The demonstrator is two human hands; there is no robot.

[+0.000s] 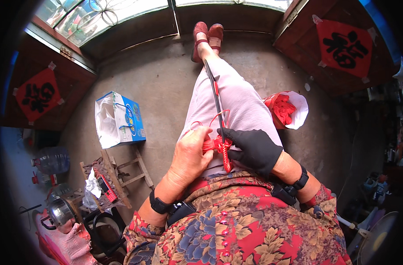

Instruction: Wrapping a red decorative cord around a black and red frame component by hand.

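Observation:
A long thin black rod (213,88) lies along my stretched legs, with red cord (219,145) knotted around its near end. My bare left hand (190,157) pinches the red cord at the left of the knot. My right hand (254,148), in a black glove, grips the rod and the cord from the right. A thin red loop (219,117) rises just above the knot. A braided red tail (227,162) hangs down between my hands. Both wrists carry black bands.
A white bag of red cords (286,109) sits on the concrete floor right of my legs. A blue-and-white paper bag (119,119) stands at left. A small wooden stool (115,176), a kettle (60,212) and a water jug (51,160) lie lower left.

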